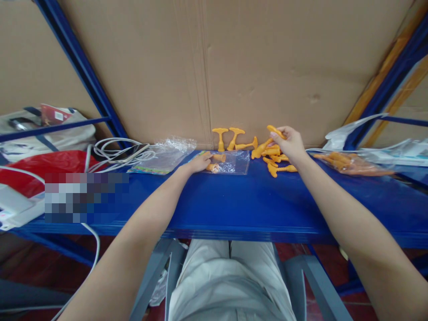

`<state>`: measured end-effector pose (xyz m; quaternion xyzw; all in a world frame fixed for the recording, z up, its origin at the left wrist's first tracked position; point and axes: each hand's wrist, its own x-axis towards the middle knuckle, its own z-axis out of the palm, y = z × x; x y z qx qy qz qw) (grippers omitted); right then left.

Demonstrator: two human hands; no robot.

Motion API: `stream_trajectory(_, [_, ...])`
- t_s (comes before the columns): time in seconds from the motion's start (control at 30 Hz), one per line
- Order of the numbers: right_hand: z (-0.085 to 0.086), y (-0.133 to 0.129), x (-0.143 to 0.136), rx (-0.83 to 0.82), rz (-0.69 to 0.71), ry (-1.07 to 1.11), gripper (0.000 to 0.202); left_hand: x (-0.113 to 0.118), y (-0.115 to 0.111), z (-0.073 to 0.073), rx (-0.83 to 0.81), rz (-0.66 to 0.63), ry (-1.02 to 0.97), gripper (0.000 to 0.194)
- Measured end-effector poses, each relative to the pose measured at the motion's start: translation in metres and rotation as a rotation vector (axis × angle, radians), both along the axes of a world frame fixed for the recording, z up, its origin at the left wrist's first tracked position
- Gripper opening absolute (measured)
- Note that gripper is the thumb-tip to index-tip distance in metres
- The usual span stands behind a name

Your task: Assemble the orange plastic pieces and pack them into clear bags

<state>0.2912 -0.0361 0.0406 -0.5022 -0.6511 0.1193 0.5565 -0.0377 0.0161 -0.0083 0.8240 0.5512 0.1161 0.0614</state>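
Note:
My right hand (290, 143) pinches the handle end of an orange T-shaped piece (262, 149), lifted over a loose pile of similar orange pieces (281, 168) on the blue table. My left hand (201, 162) rests on a clear plastic bag (236, 164) lying flat, its fingers around or on orange pieces (219, 158) at the bag; whether they lie inside is unclear. Behind the bag, two orange T-shaped pieces (220, 138) stand upright near the cardboard, and another (246, 146) lies on its side.
Empty-looking clear bags (167, 156) and coiled white cables (123, 154) lie at the left. A filled bag of orange pieces (351, 164) sits at the right. Cardboard (207, 67) rises behind the blue table (247, 205), between blue metal posts.

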Motion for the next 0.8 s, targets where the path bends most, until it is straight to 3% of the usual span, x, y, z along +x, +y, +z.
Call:
stream_trajectory(0.1, [-0.004, -0.006, -0.011, -0.099, 0.237, 0.133, 0.022, 0.000, 0.001, 0.000, 0.009, -0.006, 0.001, 0.055])
stream_trajectory(0.23, [-0.012, -0.016, -0.023, -0.321, 0.355, -0.057, 0.014, 0.000, 0.000, 0.000, 0.006, -0.009, 0.010, 0.055])
stream_trajectory(0.3, [-0.016, -0.018, -0.026, -0.361, 0.335, -0.235, 0.014, 0.000, -0.001, 0.001, 0.007, -0.011, 0.012, 0.055])
stream_trajectory(0.43, [-0.021, -0.016, -0.029, -0.293, 0.235, -0.487, 0.024, 0.002, -0.004, 0.002, -0.007, 0.020, -0.013, 0.055])
stream_trajectory(0.63, [-0.023, -0.023, -0.041, -0.261, 0.301, -0.721, 0.027, 0.003, -0.006, 0.004, -0.019, 0.029, -0.012, 0.056])
stream_trajectory(0.8, [-0.028, -0.026, -0.048, -0.333, 0.184, -0.815, 0.036, 0.002, -0.004, 0.003, -0.019, 0.013, 0.022, 0.056])
